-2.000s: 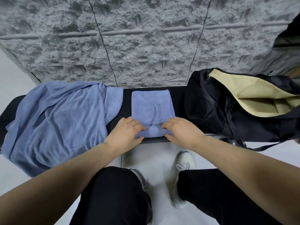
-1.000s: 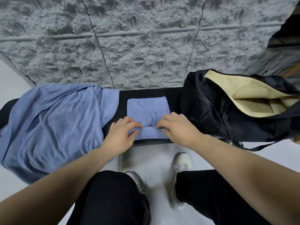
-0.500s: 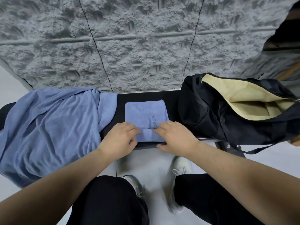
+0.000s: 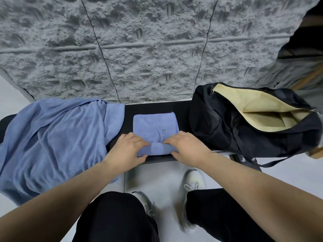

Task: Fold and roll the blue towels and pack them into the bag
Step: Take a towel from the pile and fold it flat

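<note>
The folded towel [image 4: 153, 125] lies flat on the black worktop [image 4: 148, 106], between a loose towel [image 4: 52, 137] and the bag [image 4: 227, 126]. Its near edge is turned up into a short roll, and part of a printed logo shows just beyond that roll. The left hand [image 4: 127, 149] holds the roll's left end, fingers curled over the top and thumb at the near side. The right hand [image 4: 187, 147] holds the right end the same way, though its thumb is mostly hidden, so that grip seems closed on the roll rather than plainly so. The loose towel is spread in a rumpled heap over the worktop's left end and hangs over its front edge. The bag lies on its side at the right, mouth open and pale lining showing. A rough grey wall [image 4: 139, 49] rises behind.
</note>
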A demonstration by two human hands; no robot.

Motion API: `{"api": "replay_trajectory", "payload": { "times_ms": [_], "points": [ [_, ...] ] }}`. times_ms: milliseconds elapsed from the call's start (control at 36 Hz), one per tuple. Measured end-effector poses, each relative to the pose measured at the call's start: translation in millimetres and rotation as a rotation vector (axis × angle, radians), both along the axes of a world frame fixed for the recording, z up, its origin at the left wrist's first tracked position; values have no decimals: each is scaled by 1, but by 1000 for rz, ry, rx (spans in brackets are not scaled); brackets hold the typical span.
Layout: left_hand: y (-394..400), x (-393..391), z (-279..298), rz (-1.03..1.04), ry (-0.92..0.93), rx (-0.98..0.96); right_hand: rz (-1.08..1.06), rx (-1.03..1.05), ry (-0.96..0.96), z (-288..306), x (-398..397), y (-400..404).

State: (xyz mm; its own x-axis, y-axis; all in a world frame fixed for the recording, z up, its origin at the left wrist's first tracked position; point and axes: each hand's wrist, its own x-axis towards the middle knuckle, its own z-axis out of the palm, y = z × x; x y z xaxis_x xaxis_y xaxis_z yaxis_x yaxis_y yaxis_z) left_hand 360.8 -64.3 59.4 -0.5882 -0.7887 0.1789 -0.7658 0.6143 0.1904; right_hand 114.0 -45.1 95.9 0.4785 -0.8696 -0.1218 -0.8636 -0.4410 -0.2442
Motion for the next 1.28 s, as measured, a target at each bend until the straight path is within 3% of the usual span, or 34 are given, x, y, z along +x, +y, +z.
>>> {"api": "replay_trajectory", "payload": {
  "times_ms": [111,278,472,694,861,1000,1139,1278],
  "points": [
    [7,-1,7,28,53,64,-28,22,-16,3,-2,6],
    [11,1,13,100,131,334,-109,200,-62,6,-7,8],
    [7,-1,13,95,198,369,-123,215,-81,-1,-7,1],
    [5,0,4,192,251,276,-66,42,86,-6,-8,-3],
    [3,-2,4,160,306,263,-64,-19,-48,-7,-10,-5],
    [1,-6,0,164,384,162,-21,-36,-45,-6,-7,-12],
    [0,-8,0,54,288,-78,-4,-83,-65,-8,-6,-11],
    [0,-9,3,15,240,-95,-7,-63,-16,-9,-4,-10]
  ]
}}
